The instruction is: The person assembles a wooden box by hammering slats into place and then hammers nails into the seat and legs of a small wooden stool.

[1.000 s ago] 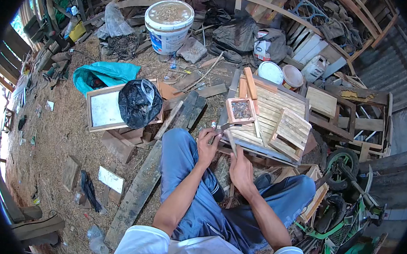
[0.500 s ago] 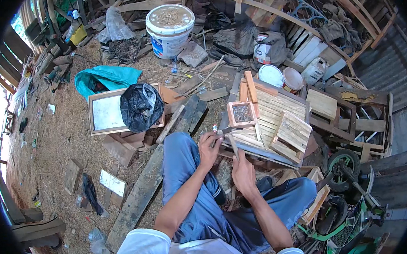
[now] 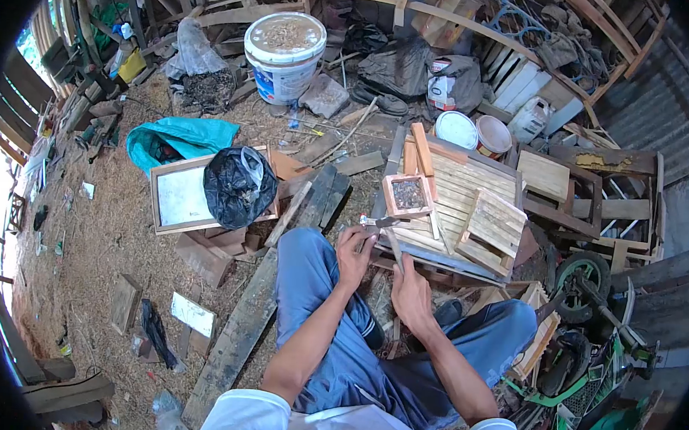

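My right hand [image 3: 411, 288] is wrapped round the wooden handle of a hammer [image 3: 395, 247], whose dark head lies over the near left edge of the slatted wooden board [image 3: 462, 183]. Just left of the hammer head, my left hand [image 3: 352, 251] has its fingers pressed together; what they pinch is too small to make out. A small square wooden box [image 3: 407, 196] with dark bits inside rests on the board beyond the hammer. To its right lies a small slatted panel [image 3: 496, 224], and reddish wood strips [image 3: 423, 148] lie behind the box.
On the left, a black plastic bag [image 3: 239, 188] sits on a framed tray [image 3: 183, 197] beside a teal sack [image 3: 180, 141]. A white bucket [image 3: 284, 57] stands further back. A long plank [image 3: 234, 331] lies left of my legs, and a green bike [image 3: 581, 375] is at the right.
The hammer head has shifted slightly beside my left fingers. Both hands remain in nearly the same place, and the view has moved a little.
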Action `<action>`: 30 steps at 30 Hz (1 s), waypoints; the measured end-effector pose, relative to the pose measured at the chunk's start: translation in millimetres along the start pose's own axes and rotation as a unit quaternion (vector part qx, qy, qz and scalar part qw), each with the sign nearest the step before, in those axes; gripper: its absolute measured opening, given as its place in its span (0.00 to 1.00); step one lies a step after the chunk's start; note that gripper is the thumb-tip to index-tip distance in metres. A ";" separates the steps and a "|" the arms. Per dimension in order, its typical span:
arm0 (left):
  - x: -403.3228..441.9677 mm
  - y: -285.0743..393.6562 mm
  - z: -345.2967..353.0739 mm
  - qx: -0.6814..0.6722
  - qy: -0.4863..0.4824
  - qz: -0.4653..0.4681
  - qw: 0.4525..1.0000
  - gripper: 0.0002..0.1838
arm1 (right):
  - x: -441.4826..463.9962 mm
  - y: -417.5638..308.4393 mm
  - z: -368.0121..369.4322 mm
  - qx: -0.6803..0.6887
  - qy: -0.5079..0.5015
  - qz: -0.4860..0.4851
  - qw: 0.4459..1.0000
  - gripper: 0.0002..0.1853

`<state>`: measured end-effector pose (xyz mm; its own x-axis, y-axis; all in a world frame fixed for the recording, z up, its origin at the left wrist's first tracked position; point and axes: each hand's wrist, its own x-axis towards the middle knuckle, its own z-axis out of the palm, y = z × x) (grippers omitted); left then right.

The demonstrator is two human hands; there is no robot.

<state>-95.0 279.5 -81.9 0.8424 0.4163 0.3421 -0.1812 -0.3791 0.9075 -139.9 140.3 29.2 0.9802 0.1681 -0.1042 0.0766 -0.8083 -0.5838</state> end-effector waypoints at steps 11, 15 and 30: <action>3.9 35.3 -7.6 0.043 0.006 0.057 0.997 0.05 | 4.9 -1.3 -37.3 0.167 0.092 0.016 0.982 0.15; 11.9 87.7 -13.2 -0.006 -0.077 0.153 0.985 0.06 | 12.2 17.1 -44.2 0.252 0.156 -0.006 0.955 0.11; 31.3 196.9 19.9 0.139 -0.218 0.358 0.897 0.07 | -7.7 37.3 -96.3 0.319 0.248 -0.012 0.915 0.08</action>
<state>-94.2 201.5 102.7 0.6894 -0.3571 0.6302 -0.6732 -0.6369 0.3756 -127.0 54.6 85.8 0.9541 -0.2225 0.2003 0.1323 -0.2868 -0.9488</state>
